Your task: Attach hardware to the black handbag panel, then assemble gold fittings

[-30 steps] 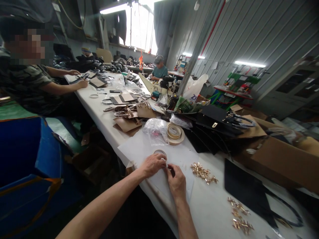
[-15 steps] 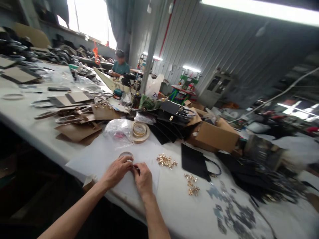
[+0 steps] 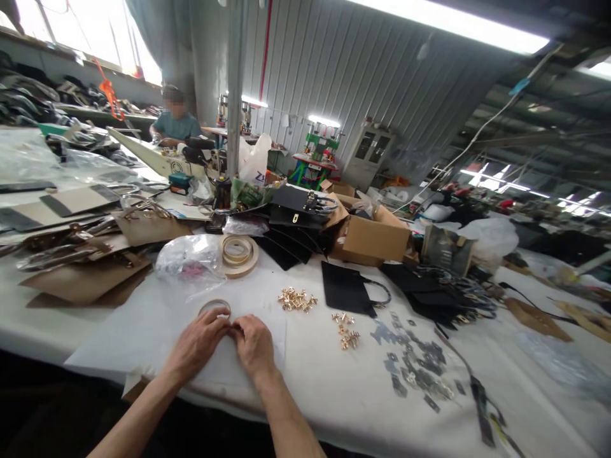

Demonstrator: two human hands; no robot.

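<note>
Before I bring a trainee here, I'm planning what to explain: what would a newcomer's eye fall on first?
Most likely the left hand and right hand, fingertips close together over the white sheet at the near edge of the table. Next, the shiny gold fittings, heaped to the right of the hands, with a flat black bag beside them. Beyond the hands, a coiled tan roll sits beside a clear plastic bag.

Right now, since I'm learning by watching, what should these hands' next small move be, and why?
I'd perhaps ease the right hand slightly away from the left hand: they meet over the white sheet, close to a round ring, and hide whatever may lie between them.
</note>
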